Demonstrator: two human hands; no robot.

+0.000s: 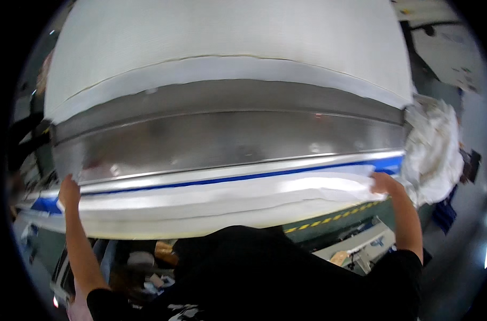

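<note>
Both arms are spread wide over a long metal table. At the left end, my left hand (68, 192) has its fingers closed at the edge of a white cloth (211, 202). My right hand (383, 184) is closed on the cloth's other end, near a blue band (387, 163). Between my hands the cloth stretches across the near side of the table, with some folds toward the right. Just beyond it run the blue band and a shiny metal rail (254, 165). The fingertips are partly hidden.
Beyond the bare grey metal surface (238, 136), a wide white fabric sheet (233, 32) covers the far side. Crumpled white fabric (433, 144) is heaped at the right end. Below the near edge are yellow-and-black floor tape (329, 218) and a pale machine part (369, 241).
</note>
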